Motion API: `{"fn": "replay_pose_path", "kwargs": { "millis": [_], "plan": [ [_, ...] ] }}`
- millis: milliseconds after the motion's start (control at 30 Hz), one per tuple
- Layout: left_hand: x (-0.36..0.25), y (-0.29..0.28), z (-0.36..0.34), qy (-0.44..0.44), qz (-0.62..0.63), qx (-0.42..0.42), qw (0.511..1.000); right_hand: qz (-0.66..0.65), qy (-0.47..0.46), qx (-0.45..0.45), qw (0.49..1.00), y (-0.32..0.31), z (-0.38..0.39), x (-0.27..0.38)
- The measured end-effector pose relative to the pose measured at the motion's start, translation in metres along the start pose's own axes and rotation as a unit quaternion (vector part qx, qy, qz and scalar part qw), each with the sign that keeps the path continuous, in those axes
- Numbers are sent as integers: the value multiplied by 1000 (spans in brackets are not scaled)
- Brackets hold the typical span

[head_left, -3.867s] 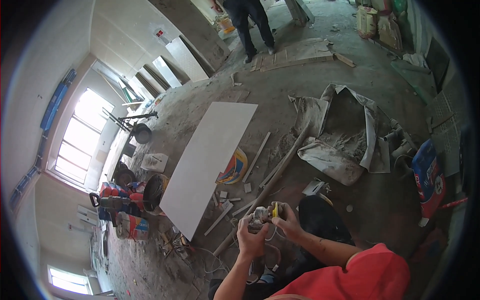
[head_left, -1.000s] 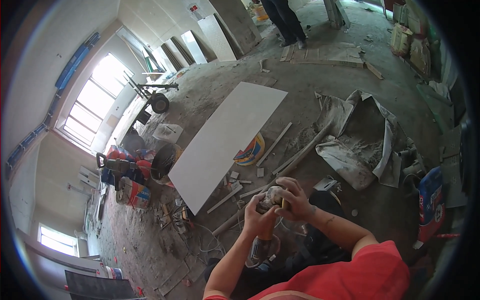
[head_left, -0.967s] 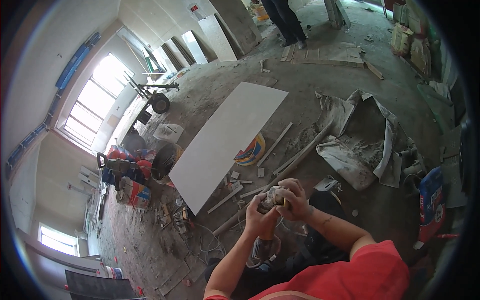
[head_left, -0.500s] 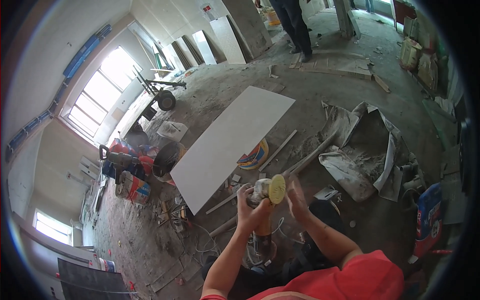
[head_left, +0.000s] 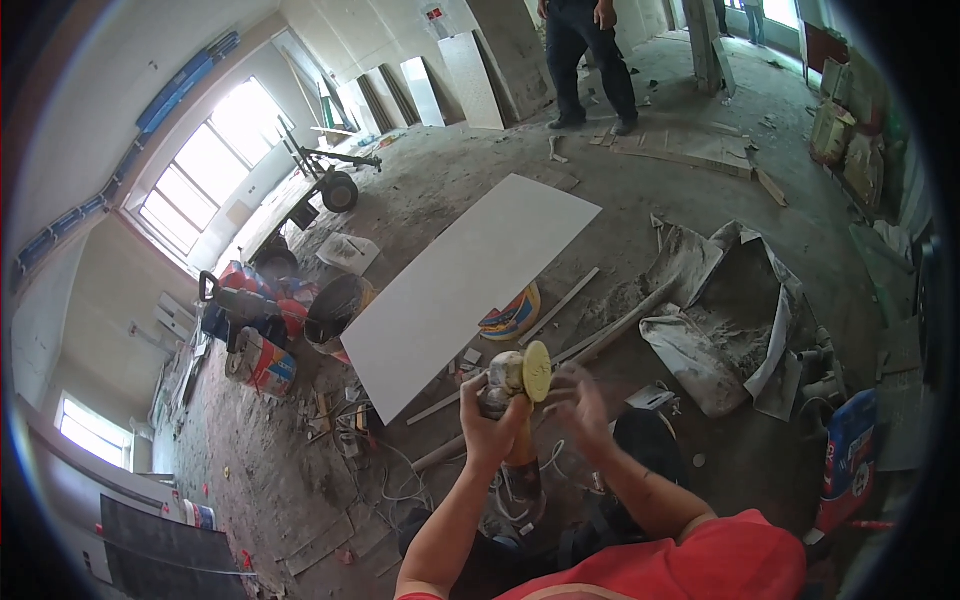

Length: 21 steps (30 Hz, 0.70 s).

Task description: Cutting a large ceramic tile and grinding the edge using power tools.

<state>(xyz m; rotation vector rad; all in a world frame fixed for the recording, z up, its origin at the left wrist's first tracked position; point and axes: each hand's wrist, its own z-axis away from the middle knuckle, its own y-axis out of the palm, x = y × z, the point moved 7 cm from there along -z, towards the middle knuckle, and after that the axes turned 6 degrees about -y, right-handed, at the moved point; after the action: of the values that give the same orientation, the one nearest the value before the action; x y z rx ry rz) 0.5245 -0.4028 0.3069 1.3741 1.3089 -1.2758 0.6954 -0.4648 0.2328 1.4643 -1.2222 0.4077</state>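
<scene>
My left hand (head_left: 485, 425) is wrapped round the dusty head of an angle grinder (head_left: 520, 455), whose orange-and-dark body hangs down toward my knees. A yellow disc pad (head_left: 536, 372) is on the grinder's head, facing right. Just right of that pad, my right hand (head_left: 582, 410) has its fingers apart, blurred by motion, with nothing visible in them. A pale cable (head_left: 560, 455) loops beside the tool.
A large white tile (head_left: 460, 280) lies across buckets (head_left: 510, 315) ahead. Left: a mixer (head_left: 235, 295) among containers and a wheeled frame (head_left: 340, 195). Right: crumpled sheeting (head_left: 690, 360) and a bag (head_left: 850, 450). A person in dark trousers (head_left: 590, 70) stands beyond, others farther back.
My right hand was on the grinder's head and has come away to the right, showing the yellow pad. The view has shifted, and the person beyond has moved slightly.
</scene>
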Motion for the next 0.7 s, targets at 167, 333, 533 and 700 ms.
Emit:
{"fn": "replay_pose_path", "kwargs": {
  "millis": [167,333,533,700],
  "plan": [
    [6,8,9,33,-143,16,989,199,17,95,975,1,-35,61],
    [3,5,10,8,-153,35,988,359,-229,165,890,39,-42,110],
    [15,-21,-3,34,-113,21,993,-143,-2,208,968,12,-16,71],
    [15,-40,-10,-9,96,63,993,-12,209,171,963,45,27,-34]
  ]
}}
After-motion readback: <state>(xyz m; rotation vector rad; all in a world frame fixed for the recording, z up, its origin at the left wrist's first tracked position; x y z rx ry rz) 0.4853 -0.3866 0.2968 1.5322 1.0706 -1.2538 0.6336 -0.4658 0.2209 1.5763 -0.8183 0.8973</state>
